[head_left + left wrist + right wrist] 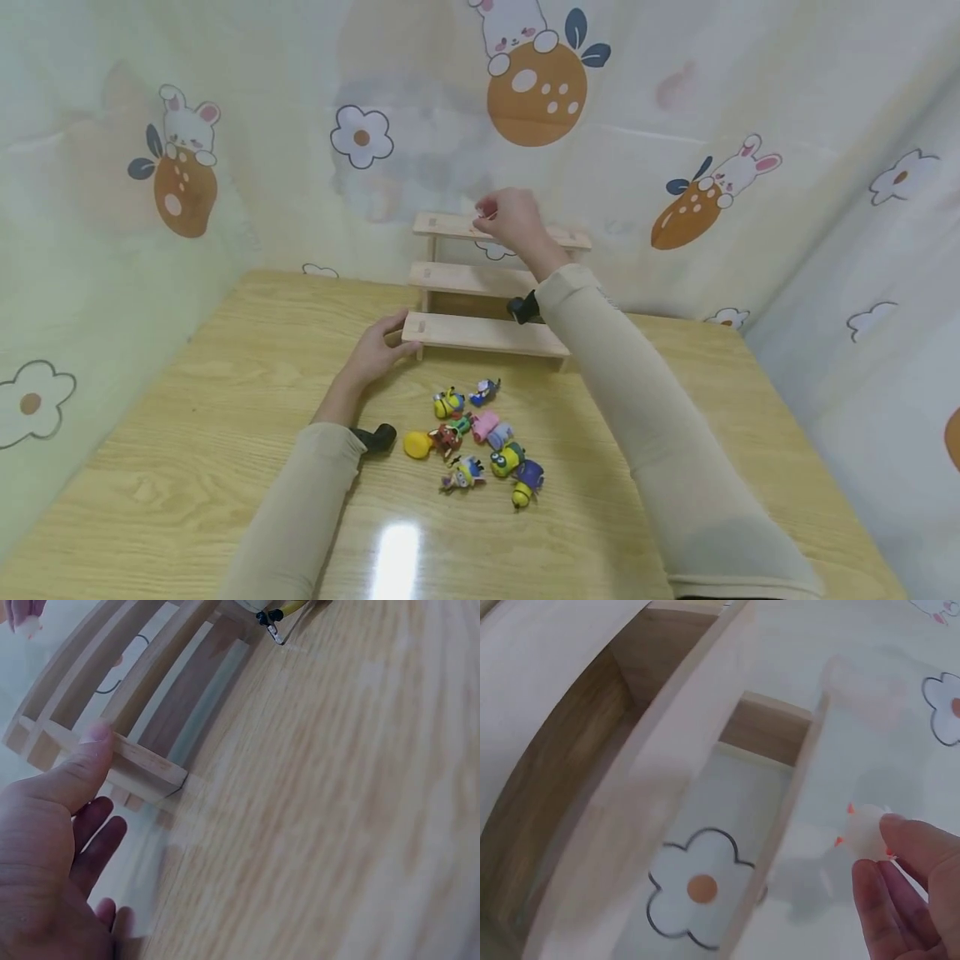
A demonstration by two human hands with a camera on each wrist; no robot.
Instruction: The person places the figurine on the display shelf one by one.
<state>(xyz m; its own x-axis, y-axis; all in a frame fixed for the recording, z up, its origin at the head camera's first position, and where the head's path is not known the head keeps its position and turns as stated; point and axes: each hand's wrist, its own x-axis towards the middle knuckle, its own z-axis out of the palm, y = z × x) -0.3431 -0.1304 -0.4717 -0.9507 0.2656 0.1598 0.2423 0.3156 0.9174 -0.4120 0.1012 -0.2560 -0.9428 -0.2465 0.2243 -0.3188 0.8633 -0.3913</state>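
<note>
A three-tier wooden display stand (pixel 487 332) stands at the back of the table. My left hand (pixel 378 350) holds the left end of its lowest step; in the left wrist view, the thumb (pixel 90 754) presses on the wood and the fingers lie beyond the edge. Above the top step, my right hand (pixel 513 221) pinches a small white toy with orange-red bits (pixel 865 831) between thumb and fingers. The toy is off the wood, and its exact kind cannot be told. No figures show on the steps in the head view.
Several small toy figures lie in front of the stand, among them a yellow-and-blue one (pixel 448 403), a pink one (pixel 484 426) and a brown one (pixel 447 440). A round yellow piece (pixel 417 444) lies at their left. A patterned curtain (pixel 285 167) hangs close behind the stand.
</note>
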